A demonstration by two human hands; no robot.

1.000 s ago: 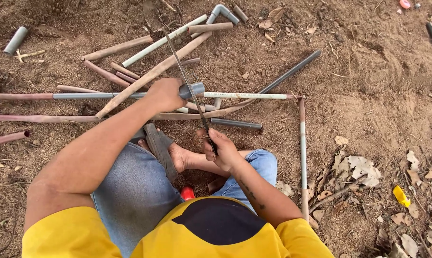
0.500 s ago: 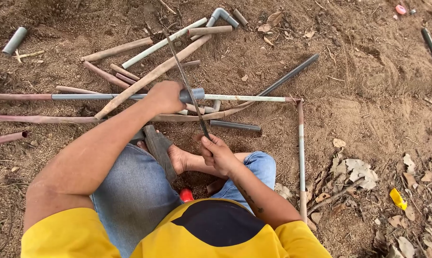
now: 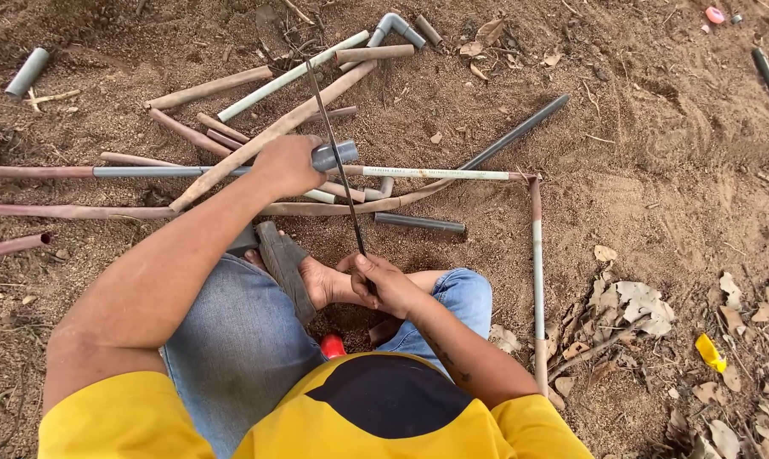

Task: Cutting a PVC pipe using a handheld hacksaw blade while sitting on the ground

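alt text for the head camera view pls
A seated person's left hand grips a grey pipe coupling on a long pipe while the right hand holds a thin saw blade across it. More pipes lie scattered on bare dirt.

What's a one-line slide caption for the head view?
Seated on dirt, left hand steadies a grey pipe while right hand draws a thin blade across it.

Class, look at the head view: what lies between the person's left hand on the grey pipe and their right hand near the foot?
In the head view, the thin saw blade runs between the left hand and the right hand, crossing the grey pipe.
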